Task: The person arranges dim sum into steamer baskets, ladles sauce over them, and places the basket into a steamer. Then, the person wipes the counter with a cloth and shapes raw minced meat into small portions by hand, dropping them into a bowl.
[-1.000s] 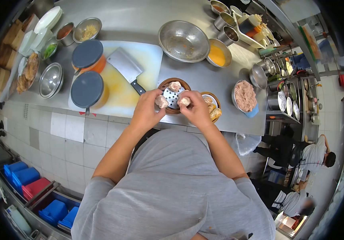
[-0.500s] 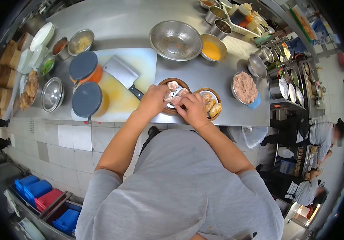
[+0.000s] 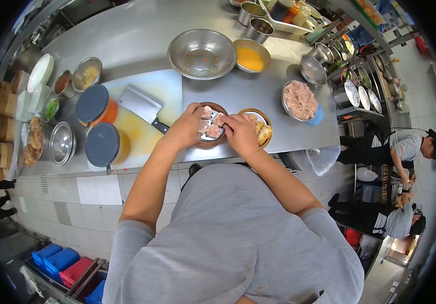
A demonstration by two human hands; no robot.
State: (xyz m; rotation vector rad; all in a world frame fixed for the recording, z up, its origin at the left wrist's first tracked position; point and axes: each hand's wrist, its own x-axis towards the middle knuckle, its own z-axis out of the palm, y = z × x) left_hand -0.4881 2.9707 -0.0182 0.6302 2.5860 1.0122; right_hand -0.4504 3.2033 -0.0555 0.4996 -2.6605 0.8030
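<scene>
Pale pink meat dumplings (image 3: pixel 212 131) sit on a white perforated liner in a small round brown steamer basket (image 3: pixel 211 145). My left hand (image 3: pixel 187 126) reaches over the basket's left rim, fingers curled against a dumpling there. From the other side my right hand (image 3: pixel 242 133) has its fingertips closed on a dumpling near the right rim. Its palm partly covers a second steamer basket (image 3: pixel 264 115), which holds yellow-topped pieces (image 3: pixel 265 134). A cleaver (image 3: pixel 141 105) lies on the white cutting board (image 3: pixel 170 83), its black handle close to my left wrist.
A large perforated metal bowl (image 3: pixel 203 53) and a bowl of yellow liquid (image 3: pixel 251 57) stand behind the baskets. A bowl of minced meat (image 3: pixel 300 101) is at right. Two dark-lidded tubs (image 3: pixel 101 144) stand on the board's left side. Two people work at far right.
My view has shifted, moving the table's contents leftward. Both hands stay at the first basket, and the dumplings now show more openly between them. My right fingers have moved toward its right rim.
</scene>
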